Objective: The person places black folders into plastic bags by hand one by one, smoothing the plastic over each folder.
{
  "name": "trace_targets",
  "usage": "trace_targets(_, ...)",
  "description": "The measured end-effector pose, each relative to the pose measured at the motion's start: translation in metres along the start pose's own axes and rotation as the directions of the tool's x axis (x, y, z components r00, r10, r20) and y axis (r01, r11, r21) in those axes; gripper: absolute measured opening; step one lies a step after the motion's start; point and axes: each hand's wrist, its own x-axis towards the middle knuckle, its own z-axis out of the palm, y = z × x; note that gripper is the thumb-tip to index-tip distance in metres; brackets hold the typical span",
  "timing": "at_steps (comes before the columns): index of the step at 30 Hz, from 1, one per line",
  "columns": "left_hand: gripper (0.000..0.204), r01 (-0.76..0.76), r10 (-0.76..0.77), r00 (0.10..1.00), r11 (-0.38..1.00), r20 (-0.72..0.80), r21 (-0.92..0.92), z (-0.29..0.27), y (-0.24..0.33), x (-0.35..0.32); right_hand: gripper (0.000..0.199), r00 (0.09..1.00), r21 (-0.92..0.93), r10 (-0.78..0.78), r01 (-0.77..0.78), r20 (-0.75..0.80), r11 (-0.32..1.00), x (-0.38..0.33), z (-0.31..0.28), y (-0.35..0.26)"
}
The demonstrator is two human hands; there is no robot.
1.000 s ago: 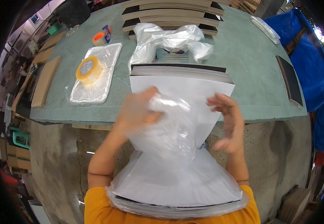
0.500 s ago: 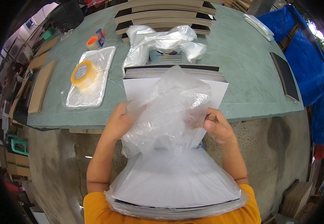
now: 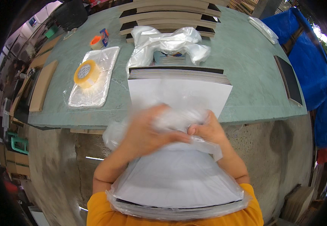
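A stack of white boards (image 3: 178, 87) with dark edges leans from the table's near edge toward my body. Clear plastic wrap (image 3: 174, 180) covers its lower part, which rests against my orange shirt. My left hand (image 3: 148, 130), smeared by motion, lies over the bunched upper end of the plastic with its thumb pointing right. Facing it, my right hand (image 3: 208, 130) grips the other side of the bunched plastic, thumb toward the middle. The stack's upper part is bare, and the left fingers are partly blurred.
On the green table (image 3: 242, 75) lie a roll of clear tape (image 3: 86, 74) on folded plastic bags (image 3: 105, 64), an orange-cored tape roll (image 3: 96, 42), crumpled plastic (image 3: 142, 51), and a dark board (image 3: 288, 80). Stacked thick boards (image 3: 167, 17) stand behind. A blue tarp (image 3: 312, 71) hangs right.
The loose plastic has come down from the stack's upper face and is gathered lower. My left hand has swung right across it, and my right hand has moved slightly inward.
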Motion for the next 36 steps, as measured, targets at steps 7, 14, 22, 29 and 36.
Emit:
trace_targets(7,0.028,0.505,-0.526,0.792,0.850,-0.308,-0.153,-0.068,-0.061,0.004,0.020,0.957,0.383,-0.093,0.198,-0.275,0.902,-0.015,-0.044,-0.012)
trace_targets(14,0.047,-0.255,0.238,0.959,0.962,0.153,0.101,0.016,-0.002,0.010,0.023,0.883,-0.417,-0.469,0.434,0.020,0.799,-0.014,-0.008,-0.020)
trace_targets(22,0.018,0.214,-0.059,0.929,0.891,0.366,-0.400,0.013,-0.004,0.018,0.046,0.978,-0.322,-0.210,0.197,-0.005,0.926,-0.009,-0.035,-0.030)
trace_targets(29,0.016,0.326,-0.083,0.932,0.617,0.352,-0.717,0.004,-0.005,0.022,0.044,0.643,-0.231,0.047,0.206,0.765,0.951,-0.008,-0.003,-0.004)
trace_targets(36,0.017,0.276,-0.151,0.861,0.941,0.486,-0.196,-0.023,-0.038,0.006,0.039,0.701,0.019,-0.110,0.136,0.705,0.991,-0.028,-0.069,-0.051)
